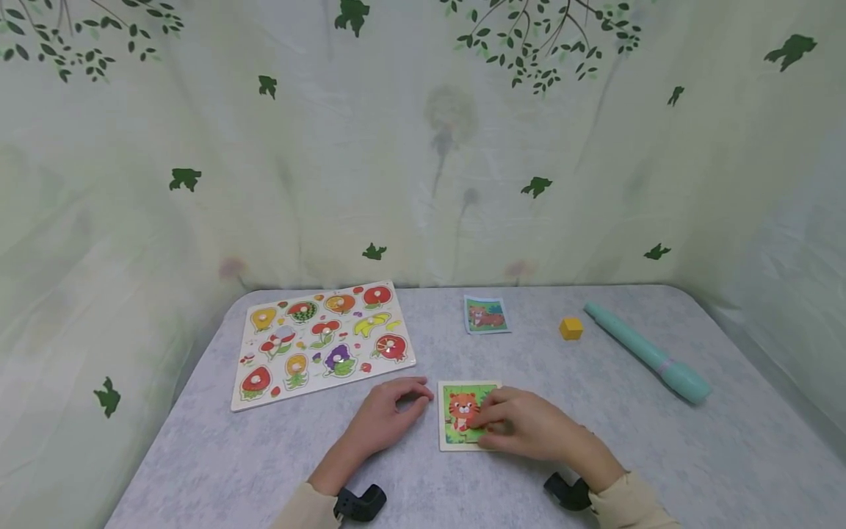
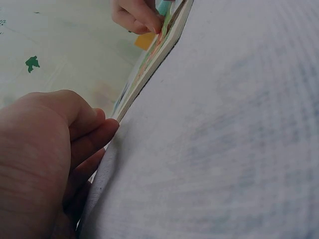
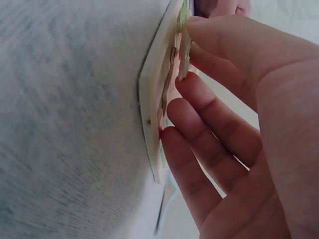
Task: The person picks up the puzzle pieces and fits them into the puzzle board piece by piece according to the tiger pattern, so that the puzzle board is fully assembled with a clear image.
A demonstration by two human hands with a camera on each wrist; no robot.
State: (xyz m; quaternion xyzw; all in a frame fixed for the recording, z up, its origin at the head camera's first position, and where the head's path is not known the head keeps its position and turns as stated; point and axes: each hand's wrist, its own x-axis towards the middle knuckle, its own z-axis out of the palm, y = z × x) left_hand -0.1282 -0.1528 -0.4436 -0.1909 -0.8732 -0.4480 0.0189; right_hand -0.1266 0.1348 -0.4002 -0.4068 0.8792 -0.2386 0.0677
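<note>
A small square jigsaw puzzle board [image 1: 442, 419] with a tiger picture lies on the table in front of me. At its right side, my right hand [image 1: 529, 427] bends over the picture and covers part of it. The right wrist view shows its thumb and a finger pinching a thin wooden puzzle piece [image 3: 185, 56], tilted up from the board, while the other fingertips [image 3: 175, 141] are right at the board's surface. Beside the board's left edge, my left hand [image 1: 385, 414] rests with loosely bent fingers, holding nothing; in the left wrist view its fingertips are close to the board's edge.
Behind the left hand lies a large fruit puzzle board [image 1: 355, 369]. A small bear picture [image 1: 486, 317] is at the back middle. To its right are a yellow cube [image 1: 571, 328] and a long teal stick-like object [image 1: 637, 345]. A printed curtain [image 1: 410, 147] hangs behind the table.
</note>
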